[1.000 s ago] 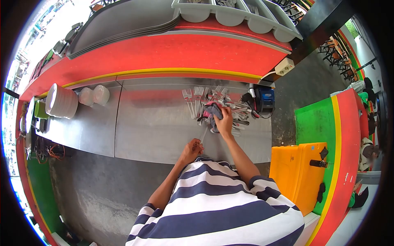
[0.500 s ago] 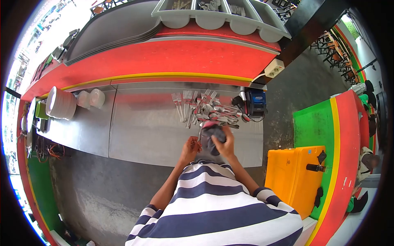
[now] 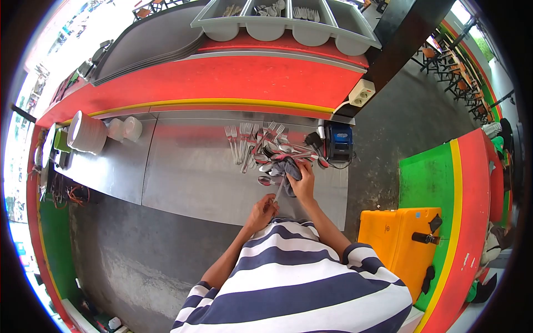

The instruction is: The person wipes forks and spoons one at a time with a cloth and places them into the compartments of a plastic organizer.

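Observation:
My left hand (image 3: 263, 213) is closed near the counter's front edge, pinching the lower end of a slim silver piece of cutlery (image 3: 280, 189). Its upper end runs into a dark grey cloth (image 3: 288, 168), so I cannot make out its kind. My right hand (image 3: 303, 181) grips the cloth around that end. Left of the cloth, a spoon (image 3: 266, 181) lies on the steel counter (image 3: 194, 166). Just beyond the cloth spreads a loose pile of forks and spoons (image 3: 272, 145), with several forks (image 3: 233, 139) side by side at its left.
A blue-and-black device (image 3: 338, 141) with a cable stands right of the pile. Stacked white plates (image 3: 88, 133) and small bowls (image 3: 131, 129) sit at the far left. On the red ledge are dark trays (image 3: 150, 41) and a grey cutlery holder (image 3: 277, 25). An orange case (image 3: 398, 244) stands at right.
My left hand has drawn down towards my body, and more of the slim piece shows below the cloth. The cloth has shifted up against the pile. A spoon now shows to its left.

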`<action>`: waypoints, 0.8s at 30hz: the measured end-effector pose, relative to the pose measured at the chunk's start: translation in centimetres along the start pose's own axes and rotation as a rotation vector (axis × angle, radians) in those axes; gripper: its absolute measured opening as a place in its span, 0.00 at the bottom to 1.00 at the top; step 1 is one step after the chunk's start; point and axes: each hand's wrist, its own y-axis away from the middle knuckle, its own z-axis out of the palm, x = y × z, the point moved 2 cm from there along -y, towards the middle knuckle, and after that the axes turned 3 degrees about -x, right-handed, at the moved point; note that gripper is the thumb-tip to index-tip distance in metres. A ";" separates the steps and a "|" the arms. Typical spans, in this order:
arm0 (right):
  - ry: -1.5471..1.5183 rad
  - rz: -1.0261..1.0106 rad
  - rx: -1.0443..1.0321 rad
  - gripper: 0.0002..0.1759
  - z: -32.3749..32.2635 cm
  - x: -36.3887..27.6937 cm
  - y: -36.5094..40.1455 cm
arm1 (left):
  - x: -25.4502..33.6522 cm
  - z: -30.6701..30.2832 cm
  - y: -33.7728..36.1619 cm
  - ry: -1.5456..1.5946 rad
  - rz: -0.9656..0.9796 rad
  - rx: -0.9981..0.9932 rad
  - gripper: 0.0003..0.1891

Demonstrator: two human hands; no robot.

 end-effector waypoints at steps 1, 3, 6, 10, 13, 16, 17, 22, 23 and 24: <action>-0.004 -0.020 -0.015 0.25 -0.4 0.4 -0.3 | 0.2 0.5 0.2 -0.002 0.005 0.012 0.14; -0.012 -0.061 -0.047 0.26 -1.1 0.8 -0.9 | 0.3 1.5 0.3 -0.004 0.016 0.038 0.14; 0.067 -0.106 0.070 0.23 -2.3 1.6 -1.8 | 0.0 2.8 0.3 -0.014 0.007 0.017 0.13; -0.343 0.252 0.181 0.22 -3.8 5.9 -2.9 | -1.0 5.6 0.6 0.141 0.024 0.017 0.11; -0.815 0.553 0.283 0.25 -4.5 8.5 -2.7 | -1.4 7.3 1.0 0.235 0.007 0.066 0.10; -0.915 0.713 -0.017 0.24 -5.2 10.0 0.0 | -1.7 8.4 0.7 0.429 -0.022 0.098 0.10; -0.930 0.774 -0.144 0.25 -5.4 10.4 1.4 | -1.9 8.7 0.7 0.544 -0.060 0.094 0.11; -0.982 0.716 -0.624 0.23 -5.0 7.5 7.7 | -2.6 10.4 1.2 0.790 -0.156 -0.100 0.11; -0.985 0.717 -0.699 0.22 -5.0 6.4 8.2 | -2.7 10.6 1.4 0.796 -0.178 -0.087 0.11; -0.973 0.699 -0.662 0.22 -4.8 6.0 8.4 | -2.8 10.8 1.6 0.801 -0.200 -0.075 0.11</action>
